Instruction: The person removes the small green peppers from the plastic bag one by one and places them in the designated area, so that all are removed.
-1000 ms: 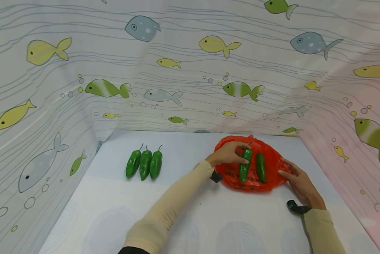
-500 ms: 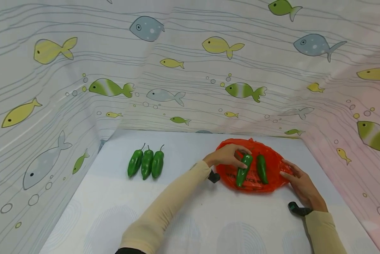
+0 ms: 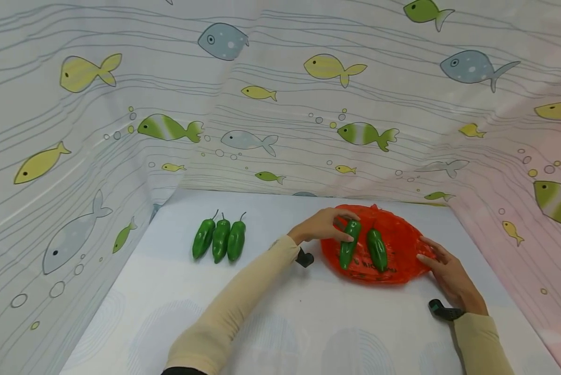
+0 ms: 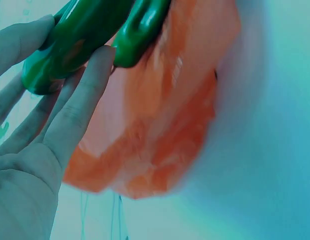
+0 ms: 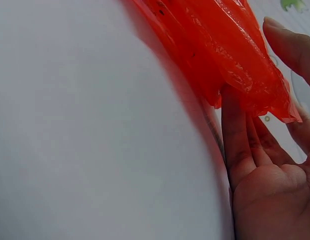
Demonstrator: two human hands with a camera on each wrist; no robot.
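Note:
My left hand (image 3: 322,226) pinches a glossy green chili pepper (image 3: 350,245) between thumb and fingers, over the left part of a red plastic bag (image 3: 402,245). In the left wrist view the held pepper (image 4: 77,45) lies across the fingertips. A second green chili pepper (image 3: 377,250) rests on the bag just right of it, its lower end pointing toward me. At the bag's right edge, my right hand (image 3: 449,271) touches the plastic. The right wrist view has its fingers (image 5: 234,130) reaching under the bag's edge, the thumb standing apart from it.
Three more green chili peppers (image 3: 220,240) lie side by side on the left of the white table (image 3: 261,323), stems pointing away. Behind and around the table hangs a fish-print sheet (image 3: 280,104).
My left hand has shifted left with its pepper. The pepper lying on the bag has turned and tilts more. My right hand stays at the bag's edge.

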